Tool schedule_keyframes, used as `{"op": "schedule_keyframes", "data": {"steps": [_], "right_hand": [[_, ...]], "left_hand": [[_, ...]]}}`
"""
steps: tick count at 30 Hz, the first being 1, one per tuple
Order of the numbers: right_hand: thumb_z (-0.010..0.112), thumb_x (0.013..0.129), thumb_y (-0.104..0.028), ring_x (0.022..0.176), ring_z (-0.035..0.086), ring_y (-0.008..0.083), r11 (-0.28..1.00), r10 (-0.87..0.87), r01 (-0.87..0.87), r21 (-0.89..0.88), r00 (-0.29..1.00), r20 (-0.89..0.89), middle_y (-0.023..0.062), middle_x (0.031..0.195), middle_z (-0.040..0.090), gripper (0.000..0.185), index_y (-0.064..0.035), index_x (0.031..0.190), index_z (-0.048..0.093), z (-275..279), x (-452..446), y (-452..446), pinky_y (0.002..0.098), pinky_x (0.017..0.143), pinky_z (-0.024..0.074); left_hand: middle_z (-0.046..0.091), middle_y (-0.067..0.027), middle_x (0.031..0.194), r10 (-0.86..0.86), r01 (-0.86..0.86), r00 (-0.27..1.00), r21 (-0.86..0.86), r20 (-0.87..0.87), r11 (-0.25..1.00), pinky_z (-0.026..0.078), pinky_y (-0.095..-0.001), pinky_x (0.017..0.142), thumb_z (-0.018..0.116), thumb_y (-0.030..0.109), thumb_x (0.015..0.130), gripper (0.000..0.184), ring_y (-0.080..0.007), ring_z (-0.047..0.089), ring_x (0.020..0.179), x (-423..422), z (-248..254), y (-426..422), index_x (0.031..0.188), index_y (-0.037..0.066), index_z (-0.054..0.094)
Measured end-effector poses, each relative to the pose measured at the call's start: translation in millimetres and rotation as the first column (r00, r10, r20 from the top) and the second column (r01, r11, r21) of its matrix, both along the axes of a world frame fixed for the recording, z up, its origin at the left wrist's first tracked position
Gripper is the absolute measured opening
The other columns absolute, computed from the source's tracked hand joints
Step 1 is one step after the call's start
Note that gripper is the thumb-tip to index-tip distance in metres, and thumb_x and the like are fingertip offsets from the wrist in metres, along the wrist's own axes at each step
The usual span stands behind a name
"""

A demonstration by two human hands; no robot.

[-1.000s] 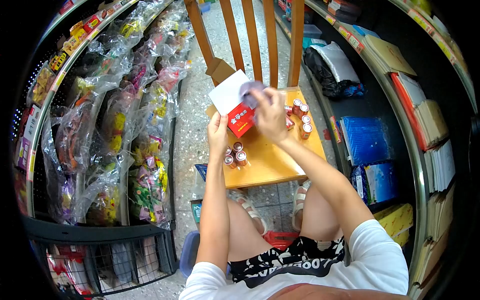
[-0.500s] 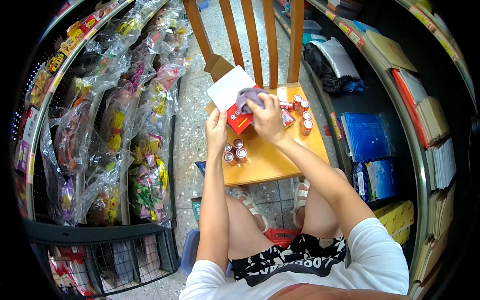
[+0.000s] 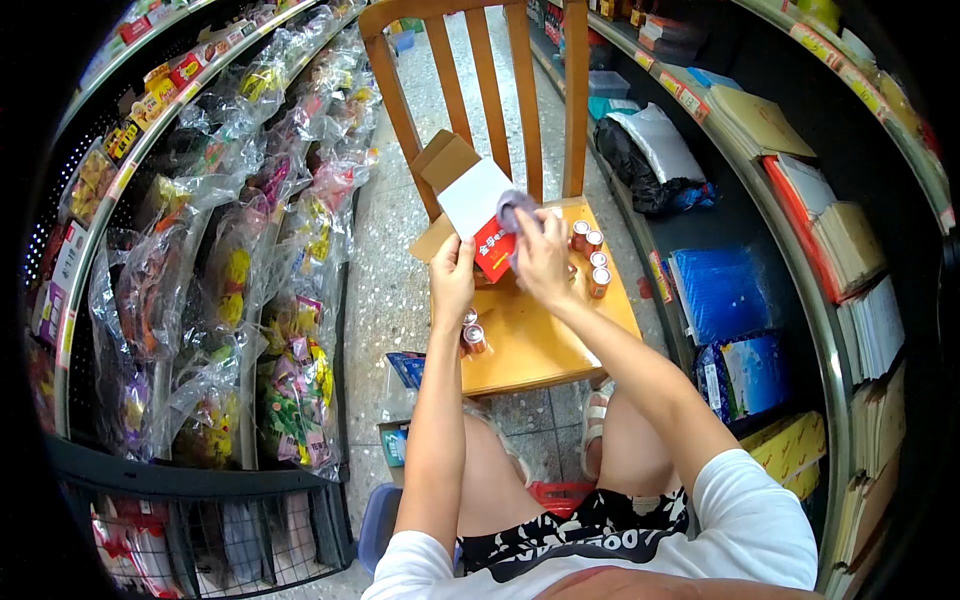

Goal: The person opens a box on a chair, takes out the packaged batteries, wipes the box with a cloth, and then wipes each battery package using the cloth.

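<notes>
My left hand (image 3: 452, 275) grips the lower left edge of a red and white cardboard box (image 3: 478, 207), whose brown flaps stand open. The box is tilted above the wooden chair seat (image 3: 535, 345). My right hand (image 3: 543, 262) is closed on a purple-grey cloth (image 3: 516, 211) against the box's right side; the cloth is partly blurred. Beside my left wrist stand batteries (image 3: 474, 337), partly hidden by the arm. Several more red-and-silver batteries (image 3: 599, 275) stand on the seat to the right of my right hand.
The chair's slatted back (image 3: 489, 85) rises behind the box. On the left, a shelf holds plastic-wrapped packets (image 3: 300, 400). The right shelf holds blue packs (image 3: 718, 292) and envelopes (image 3: 850, 245). A blue-grey tub (image 3: 380, 522) stands on the floor by my left elbow.
The view has shifted, showing more of the chair back. The cloth has moved about over the box's right part with my right hand, while my left hand keeps its hold.
</notes>
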State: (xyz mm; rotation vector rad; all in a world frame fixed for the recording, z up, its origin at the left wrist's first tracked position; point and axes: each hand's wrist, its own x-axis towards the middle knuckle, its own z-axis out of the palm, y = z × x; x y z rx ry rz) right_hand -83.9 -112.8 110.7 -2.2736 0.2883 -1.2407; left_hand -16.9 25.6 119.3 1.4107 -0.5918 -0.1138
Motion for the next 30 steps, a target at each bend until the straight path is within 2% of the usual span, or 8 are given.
{"op": "schedule_keyframes", "data": {"steps": [5, 10, 14, 17, 18, 22, 25, 30], "right_hand": [[0.058, 0.081, -0.003, 0.104, 0.044, 0.0384, 0.983, 0.164, -0.167, -0.08, 0.986, -0.04, 0.0211, 0.111, 0.047, 0.039, -0.0055, 0.12, 0.057, 10, -26, 37, 0.0471, 0.091, 0.0395], [0.082, 0.065, -0.018, 0.109, 0.041, 0.0407, 0.983, 0.123, -0.132, -0.124, 0.989, -0.077, 0.0212, 0.121, 0.041, 0.075, -0.008, 0.129, 0.044, 6, -33, 32, 0.0483, 0.094, 0.038], [0.08, 0.066, -0.016, 0.109, 0.042, 0.0409, 0.991, 0.109, -0.111, -0.071, 0.994, -0.031, 0.0208, 0.122, 0.042, 0.07, -0.0072, 0.128, 0.046, 10, -27, 19, 0.0488, 0.094, 0.0381], [0.078, 0.068, -0.015, 0.108, 0.042, 0.0404, 0.992, 0.108, -0.107, -0.068, 0.994, 0.003, 0.0208, 0.12, 0.043, 0.067, -0.0067, 0.127, 0.047, 12, -24, 13, 0.0484, 0.094, 0.0381], [0.078, 0.069, -0.015, 0.108, 0.043, 0.0402, 0.992, 0.113, -0.113, -0.058, 0.994, 0.004, 0.0209, 0.12, 0.044, 0.066, -0.0065, 0.127, 0.047, 12, -23, 12, 0.0481, 0.094, 0.0381], [0.076, 0.072, -0.014, 0.108, 0.043, 0.0391, 0.992, 0.123, -0.122, -0.021, 0.992, 0.016, 0.0202, 0.119, 0.046, 0.061, -0.006, 0.126, 0.048, 18, -19, 5, 0.0463, 0.094, 0.0384], [0.075, 0.072, -0.014, 0.107, 0.044, 0.0383, 0.992, 0.12, -0.121, 0.02, 0.992, 0.025, 0.0193, 0.119, 0.046, 0.059, -0.0063, 0.125, 0.049, 21, -18, 0, 0.0456, 0.093, 0.0387], [0.073, 0.074, -0.012, 0.104, 0.045, 0.0376, 0.993, 0.097, -0.101, 0.06, 0.993, 0.064, 0.0184, 0.113, 0.049, 0.053, -0.0064, 0.122, 0.052, 24, -11, -8, 0.0456, 0.091, 0.0393]], "left_hand": [[0.064, -0.0012, 0.097, 0.031, -0.033, 0.998, -0.037, -0.049, 0.999, 0.045, -0.0225, 0.075, 0.049, 0.015, 0.099, 0.025, -0.0057, 0.056, 0.085, 10, 0, -4, 0.106, -0.004, 0.063], [0.063, -0.0024, 0.098, -0.058, 0.049, 0.991, -0.077, -0.119, 0.996, 0.045, -0.0223, 0.077, 0.05, 0.021, 0.098, 0.03, -0.0081, 0.056, 0.085, 2, 10, -4, 0.107, -0.005, 0.062], [0.062, -0.0085, 0.11, -0.065, 0.057, 0.996, 0.133, 0.061, 0.99, 0.044, -0.0288, 0.089, 0.045, 0.02, 0.098, 0.036, -0.0146, 0.056, 0.098, -10, 27, -9, 0.12, -0.007, 0.054], [0.061, -0.0153, 0.105, 0.036, -0.064, 0.951, 0.083, 0.307, 0.995, 0.045, -0.0348, 0.086, 0.046, 0.017, 0.095, 0.036, -0.0238, 0.058, 0.096, 7, 4, -20, 0.123, -0.004, 0.054], [0.06, -0.017, 0.115, -0.042, 0.037, 0.985, 0.034, 0.165, 0.999, 0.042, -0.0363, 0.093, 0.045, 0.017, 0.094, 0.038, -0.0264, 0.057, 0.104, 7, 3, -19, 0.125, -0.004, 0.053], [0.06, -0.0184, 0.122, 0.035, -0.065, 0.975, 0.132, 0.22, 0.989, 0.043, -0.0351, 0.094, 0.049, 0.017, 0.092, 0.039, -0.025, 0.057, 0.11, 34, -16, -4, 0.124, -0.005, 0.054], [0.064, -0.0181, 0.112, -0.025, -0.006, 0.996, 0.353, 0.083, 0.935, 0.044, -0.0352, 0.091, 0.051, 0.018, 0.092, 0.034, -0.0254, 0.061, 0.103, 48, -33, 8, 0.117, -0.003, 0.059], [0.065, -0.0077, 0.086, 0.022, -0.178, 0.938, 0.426, 0.345, 0.887, 0.047, -0.029, 0.073, 0.056, 0.011, 0.091, 0.018, -0.0149, 0.06, 0.08, 38, -18, 6, 0.099, -0.003, 0.064]]}}
